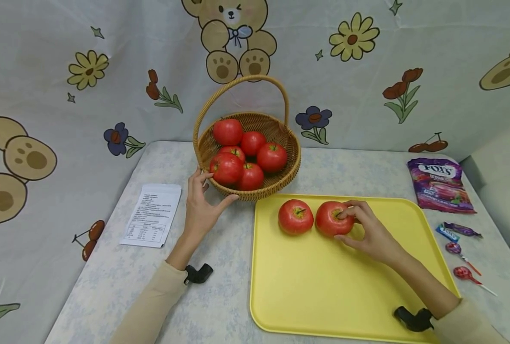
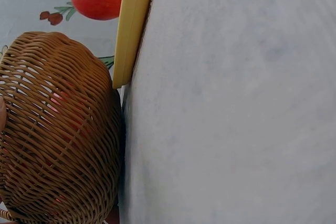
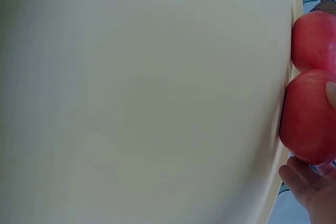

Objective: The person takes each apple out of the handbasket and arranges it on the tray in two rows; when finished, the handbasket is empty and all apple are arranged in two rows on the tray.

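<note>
the right hand (image 1: 368, 231) is on the yellow tray (image 1: 324, 296), its fingers curled around a red apple (image 1: 331, 218) from the right side. a second apple (image 1: 295, 216) sits just to the left of it, almost touching. farther back, the left hand (image 1: 200, 205) holds the wicker basket (image 1: 281, 184) of apples, fingers spread on its rim.

1. The yellow tray (image 1: 324, 291) lies bare from 6 o'clock of its two apples (image 1: 313, 218).
2. The wicker basket (image 1: 255, 191) touches the tray's 11 o'clock corner.
3. Sweets (image 1: 457, 239) crowd 3 o'clock.
</note>
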Action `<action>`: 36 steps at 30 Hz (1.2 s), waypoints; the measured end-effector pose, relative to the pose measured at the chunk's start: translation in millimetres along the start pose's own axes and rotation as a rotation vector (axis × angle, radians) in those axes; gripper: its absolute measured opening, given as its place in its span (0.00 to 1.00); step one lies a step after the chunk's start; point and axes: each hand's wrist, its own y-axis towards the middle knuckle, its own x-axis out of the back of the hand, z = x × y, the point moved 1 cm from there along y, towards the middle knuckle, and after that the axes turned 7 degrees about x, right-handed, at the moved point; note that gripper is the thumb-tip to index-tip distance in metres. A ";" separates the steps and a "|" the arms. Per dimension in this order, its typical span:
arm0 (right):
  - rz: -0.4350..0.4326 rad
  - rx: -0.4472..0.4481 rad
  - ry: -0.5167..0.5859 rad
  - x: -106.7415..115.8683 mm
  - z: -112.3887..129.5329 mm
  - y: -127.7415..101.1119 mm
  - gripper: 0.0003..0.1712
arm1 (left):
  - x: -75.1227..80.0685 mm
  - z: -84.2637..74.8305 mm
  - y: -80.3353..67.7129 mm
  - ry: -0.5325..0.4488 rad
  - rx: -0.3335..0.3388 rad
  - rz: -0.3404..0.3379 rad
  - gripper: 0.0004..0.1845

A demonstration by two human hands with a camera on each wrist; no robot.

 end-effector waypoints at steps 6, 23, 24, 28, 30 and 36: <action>-0.025 0.048 -0.085 7.6 6.5 2.0 0.30 | 0.2 -0.9 -0.1 -0.002 0.005 0.005 0.41; 0.000 0.304 -0.080 10.2 58.9 104.8 0.28 | 2.9 2.8 -0.7 -0.001 0.005 -0.007 0.41; 0.015 0.317 -0.066 6.6 63.6 111.6 0.28 | 2.8 2.7 -0.6 -0.002 0.004 -0.006 0.41; 0.089 0.365 -0.028 -8.6 82.3 139.1 0.27 | 2.0 1.4 -0.1 -0.002 0.000 -0.003 0.41; 0.118 0.392 -0.036 -15.0 89.2 153.9 0.27 | 1.7 0.4 0.4 0.000 -0.002 -0.001 0.41; 0.207 0.368 -0.020 -28.9 97.2 197.1 0.27 | 1.2 -0.1 1.8 0.002 -0.001 0.005 0.41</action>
